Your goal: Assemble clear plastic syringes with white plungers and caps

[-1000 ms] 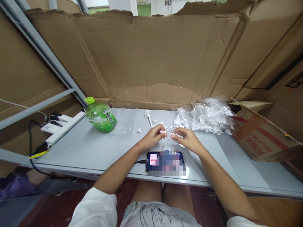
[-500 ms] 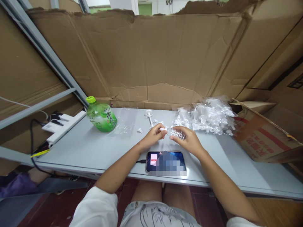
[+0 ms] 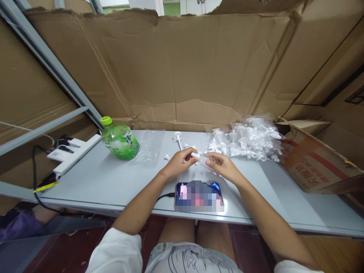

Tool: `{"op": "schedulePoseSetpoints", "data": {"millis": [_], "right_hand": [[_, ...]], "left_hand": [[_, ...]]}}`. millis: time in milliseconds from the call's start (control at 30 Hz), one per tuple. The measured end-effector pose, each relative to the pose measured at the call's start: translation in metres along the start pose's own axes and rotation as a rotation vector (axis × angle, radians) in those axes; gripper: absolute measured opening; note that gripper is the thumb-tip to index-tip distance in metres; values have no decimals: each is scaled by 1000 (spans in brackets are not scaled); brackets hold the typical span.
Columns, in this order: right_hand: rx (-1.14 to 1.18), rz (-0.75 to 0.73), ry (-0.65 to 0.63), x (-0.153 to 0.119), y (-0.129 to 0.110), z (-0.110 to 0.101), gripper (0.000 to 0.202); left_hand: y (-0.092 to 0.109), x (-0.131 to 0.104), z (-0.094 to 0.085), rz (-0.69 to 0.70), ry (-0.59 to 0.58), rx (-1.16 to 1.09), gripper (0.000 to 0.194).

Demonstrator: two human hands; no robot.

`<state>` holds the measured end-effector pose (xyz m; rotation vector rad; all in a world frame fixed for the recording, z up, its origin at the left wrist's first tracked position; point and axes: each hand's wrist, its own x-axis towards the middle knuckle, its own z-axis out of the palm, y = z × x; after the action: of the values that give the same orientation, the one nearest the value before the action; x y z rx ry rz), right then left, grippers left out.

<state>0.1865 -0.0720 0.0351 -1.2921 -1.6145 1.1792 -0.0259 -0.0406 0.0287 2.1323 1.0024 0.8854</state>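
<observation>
Head view: over the middle of the bench [image 3: 113, 185], the person's left hand [image 3: 176, 163] has its grip closed on a small white plastic piece [image 3: 195, 154], and the right hand [image 3: 224, 167] grasps a clear ribbed part [image 3: 203, 159] right up against it; whether the two are joined I can't tell, since fingers cover much of both. A phone [image 3: 199, 196], with a black cable [image 3: 165, 196], lies just in front, toward the near edge. Behind the hands sit a stemmed white piece [image 3: 178, 141] and loose white bits [image 3: 167, 157], partly hidden. Off left there's a flat plastic bag [image 3: 149, 146], a green bottle [image 3: 121, 142] and a power strip [image 3: 78, 154]; right, bulging bags of white parts [image 3: 253, 138] crowd against a cardboard box [image 3: 315, 167]. Tall cardboard [image 3: 184, 68] walls off the back.
</observation>
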Motion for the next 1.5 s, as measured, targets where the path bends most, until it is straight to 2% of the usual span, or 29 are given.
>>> {"op": "schedulePoseSetpoints", "data": {"millis": [133, 300, 467, 700, 800, 867, 900, 1000, 1133, 1233, 1300, 1400, 1500], "right_hand": [[106, -31, 185, 2, -3, -13, 51], [145, -62, 231, 3, -4, -19, 45], [83, -108, 264, 6, 3, -16, 42], [146, -90, 258, 7, 6, -15, 42], [167, -86, 266, 5, 2, -14, 40], [168, -84, 275, 5, -1, -14, 38], [164, -83, 283, 4, -1, -14, 37], [169, -87, 281, 5, 0, -13, 38], [201, -116, 226, 8, 6, -12, 39], [239, -118, 243, 10, 9, -11, 39], [310, -133, 279, 10, 8, -10, 40], [477, -155, 329, 8, 3, -9, 40], [633, -165, 373, 5, -2, -9, 37]], "left_hand": [[-11, 5, -8, -5, 136, 380, 30], [-36, 24, -8, -56, 174, 670, 36], [-52, 36, -6, -70, 113, 650, 25], [-43, 24, -10, -88, 17, 607, 25], [-39, 25, -12, -158, 177, 667, 34], [-39, 28, -13, -275, 308, 746, 37], [-40, 30, -14, -339, 335, 771, 37], [-44, 35, -15, -485, 244, 731, 32], [-52, 36, -16, -541, 99, 591, 23], [-51, 31, -17, -537, 107, 536, 16], [-45, 25, -18, -486, 166, 503, 18], [-30, 13, -19, -295, 274, 395, 23], [-14, 5, -14, -108, 306, 333, 22]]}}
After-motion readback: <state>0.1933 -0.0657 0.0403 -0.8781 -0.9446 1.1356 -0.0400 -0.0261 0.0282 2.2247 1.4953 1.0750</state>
